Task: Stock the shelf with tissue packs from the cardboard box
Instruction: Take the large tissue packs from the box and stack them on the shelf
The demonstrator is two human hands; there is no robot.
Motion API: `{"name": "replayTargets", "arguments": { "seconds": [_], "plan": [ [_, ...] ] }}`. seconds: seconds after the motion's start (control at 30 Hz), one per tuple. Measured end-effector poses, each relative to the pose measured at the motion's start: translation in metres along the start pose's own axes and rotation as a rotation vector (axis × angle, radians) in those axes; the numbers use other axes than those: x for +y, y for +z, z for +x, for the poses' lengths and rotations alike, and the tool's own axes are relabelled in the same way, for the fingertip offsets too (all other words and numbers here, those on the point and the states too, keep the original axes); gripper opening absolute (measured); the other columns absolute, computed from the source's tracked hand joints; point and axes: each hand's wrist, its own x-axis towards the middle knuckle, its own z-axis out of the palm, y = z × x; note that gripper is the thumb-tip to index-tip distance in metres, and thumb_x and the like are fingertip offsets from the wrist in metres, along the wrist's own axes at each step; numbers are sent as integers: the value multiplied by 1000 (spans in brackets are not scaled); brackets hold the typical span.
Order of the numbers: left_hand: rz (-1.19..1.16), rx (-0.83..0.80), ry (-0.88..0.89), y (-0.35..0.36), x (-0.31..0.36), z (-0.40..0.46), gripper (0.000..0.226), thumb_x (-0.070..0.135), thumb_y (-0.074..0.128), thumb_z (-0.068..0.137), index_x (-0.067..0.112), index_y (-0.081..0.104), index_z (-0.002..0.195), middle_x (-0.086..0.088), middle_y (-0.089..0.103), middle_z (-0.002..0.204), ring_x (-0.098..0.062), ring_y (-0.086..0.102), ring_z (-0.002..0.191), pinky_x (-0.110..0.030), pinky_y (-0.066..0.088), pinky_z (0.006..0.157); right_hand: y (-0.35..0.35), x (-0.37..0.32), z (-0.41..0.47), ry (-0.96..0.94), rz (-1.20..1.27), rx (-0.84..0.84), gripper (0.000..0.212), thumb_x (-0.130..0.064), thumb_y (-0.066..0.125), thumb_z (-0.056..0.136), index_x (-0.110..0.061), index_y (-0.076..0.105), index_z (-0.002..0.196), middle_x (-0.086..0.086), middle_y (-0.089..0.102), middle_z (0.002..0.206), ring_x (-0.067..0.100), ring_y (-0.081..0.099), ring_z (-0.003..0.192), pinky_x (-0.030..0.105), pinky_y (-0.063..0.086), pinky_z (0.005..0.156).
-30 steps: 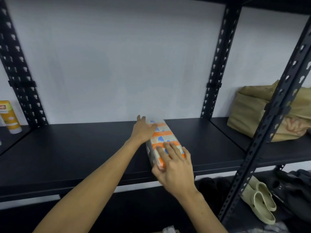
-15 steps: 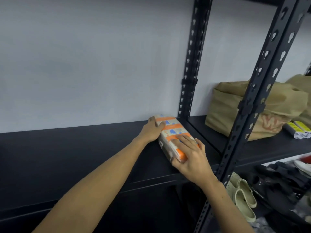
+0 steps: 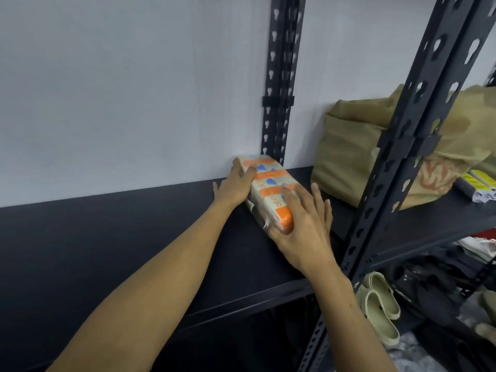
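Soft even indoor light, faint shadows, wide-angle bending at edges, slight blur

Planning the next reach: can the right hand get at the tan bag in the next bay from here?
Probably yes. The right hand rests on the tissue pack; the tan bag lies past the rear upright, with open shelf between.
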Motion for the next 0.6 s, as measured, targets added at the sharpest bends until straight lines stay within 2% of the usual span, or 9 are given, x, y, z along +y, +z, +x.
{"name": "replayTargets", "arguments": {
  "seconds": [0.1,0.17,0.27,0.4,0.47,0.53,0.6],
  "plan": [
    [-103,-27,46,1,-3,5,93,79,28,83,36,5,162,5,60,143,-26,57,131,-52,30,119,0,2,0,38,44,-29,81,-45,71,81,-29,36,153,-4,21,163,17,-5,154,51,-5,124],
    [-133,-71,47,2,-6,9,99,83,26,77,37,2,162,5,58,145,-25,58,130,-50,35,117,1,2,0,43,40,-37,85,-46,73,78,-30,35,152,-7,19,163,15,-8,154,53,-6,124],
    [-96,-93,39,2,-3,8,90,78,23,85,38,-4,161,4,51,153,-28,51,138,-51,27,121,2,3,2,59,56,-32,85,-40,73,78,-30,34,152,-6,19,162,16,-7,154,56,-3,123],
    [-27,-90,14,2,-2,3,77,72,19,97,38,-10,161,2,37,163,-32,38,147,-52,16,125,0,3,3,59,54,-44,85,-38,74,78,-30,35,152,-6,20,162,16,-2,153,55,-1,124],
    [32,-56,10,4,1,1,76,71,16,97,37,-9,161,3,32,165,-30,37,148,-53,10,125,-1,4,3,60,88,-44,86,-49,76,76,-32,37,151,-7,21,162,16,2,152,53,3,124],
    [81,-27,12,5,2,0,78,73,13,96,35,-7,161,4,24,168,-29,31,151,-55,1,125,-4,2,2,74,146,-26,87,-69,69,75,-34,42,149,-11,24,160,14,6,151,51,7,123],
    [97,-17,11,4,2,-1,80,75,9,96,34,-7,162,4,20,170,-28,27,153,-55,-2,125,-4,1,3,80,174,16,76,-69,61,79,-34,48,146,-10,30,158,14,11,150,49,10,122]
  ]
}}
